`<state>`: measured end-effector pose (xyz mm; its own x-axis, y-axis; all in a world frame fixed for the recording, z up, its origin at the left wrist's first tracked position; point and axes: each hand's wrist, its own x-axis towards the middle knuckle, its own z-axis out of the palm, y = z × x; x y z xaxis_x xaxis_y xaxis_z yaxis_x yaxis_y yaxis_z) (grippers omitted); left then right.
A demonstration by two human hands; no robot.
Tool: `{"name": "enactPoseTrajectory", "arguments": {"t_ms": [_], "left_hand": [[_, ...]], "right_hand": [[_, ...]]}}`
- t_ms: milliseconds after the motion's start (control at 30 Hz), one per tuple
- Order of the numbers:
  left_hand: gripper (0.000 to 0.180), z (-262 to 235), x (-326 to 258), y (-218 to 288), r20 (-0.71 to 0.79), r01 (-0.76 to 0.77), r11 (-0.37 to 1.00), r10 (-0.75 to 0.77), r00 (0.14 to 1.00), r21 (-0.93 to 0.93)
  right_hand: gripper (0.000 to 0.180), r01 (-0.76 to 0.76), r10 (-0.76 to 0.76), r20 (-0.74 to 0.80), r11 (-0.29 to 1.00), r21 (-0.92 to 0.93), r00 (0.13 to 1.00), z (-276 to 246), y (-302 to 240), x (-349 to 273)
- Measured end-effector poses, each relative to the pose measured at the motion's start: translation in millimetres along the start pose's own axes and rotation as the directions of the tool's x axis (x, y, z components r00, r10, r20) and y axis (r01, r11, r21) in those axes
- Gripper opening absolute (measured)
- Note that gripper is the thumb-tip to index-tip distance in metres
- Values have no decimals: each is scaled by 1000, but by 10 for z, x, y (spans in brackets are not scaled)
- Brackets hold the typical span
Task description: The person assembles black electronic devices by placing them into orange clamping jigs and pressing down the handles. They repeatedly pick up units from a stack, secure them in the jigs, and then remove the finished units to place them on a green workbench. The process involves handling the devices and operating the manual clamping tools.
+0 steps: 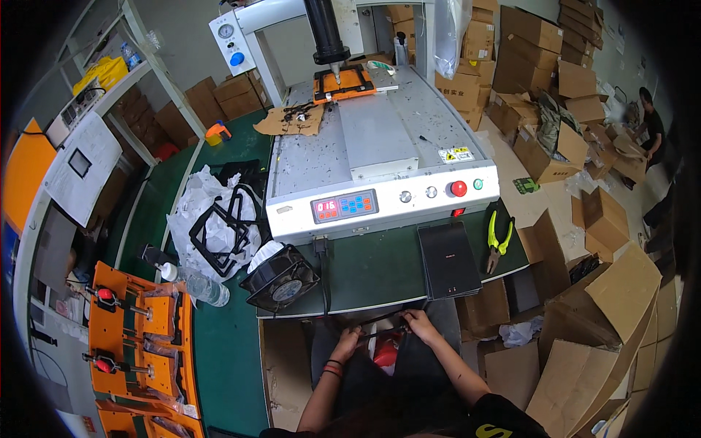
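Note:
In front of the table edge, over my lap, my left hand (347, 344) and my right hand (419, 326) grip the two ends of a thin black frame-like piece (381, 319). The fingers of both hands are closed on it; its exact shape is hard to make out against the dark clothing. Below it, between my knees, a red object (385, 352) shows. Just beyond my right hand, flat black panels (448, 259) lie stacked at the table's edge. Green-handled pliers (499, 242) rest to the right of them.
A white press machine (383, 197) stands ahead, with an orange fixture (343, 84) under its head. At left are black frames (223, 230) on white plastic, a black fan (281, 277), a clear bottle (208, 288) and orange clamp fixtures (142, 343). Open cardboard boxes (584, 350) crowd the right; a person (649, 128) is far right.

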<state>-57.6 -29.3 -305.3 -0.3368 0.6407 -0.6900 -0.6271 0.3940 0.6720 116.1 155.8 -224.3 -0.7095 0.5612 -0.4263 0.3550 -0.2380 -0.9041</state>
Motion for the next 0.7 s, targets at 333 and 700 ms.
{"name": "enactPoseTrajectory", "arguments": {"t_ms": [333, 700], "left_hand": [[41, 162, -111, 99, -45, -16, 996, 13, 999, -86], [36, 135, -90, 99, -22, -18, 992, 15, 1000, -127]], "right_hand": [[25, -30, 31, -2, 994, 106, 1000, -45, 132, 40], [24, 18, -40, 96, 975, 223, 995, -58, -84, -38]]}}
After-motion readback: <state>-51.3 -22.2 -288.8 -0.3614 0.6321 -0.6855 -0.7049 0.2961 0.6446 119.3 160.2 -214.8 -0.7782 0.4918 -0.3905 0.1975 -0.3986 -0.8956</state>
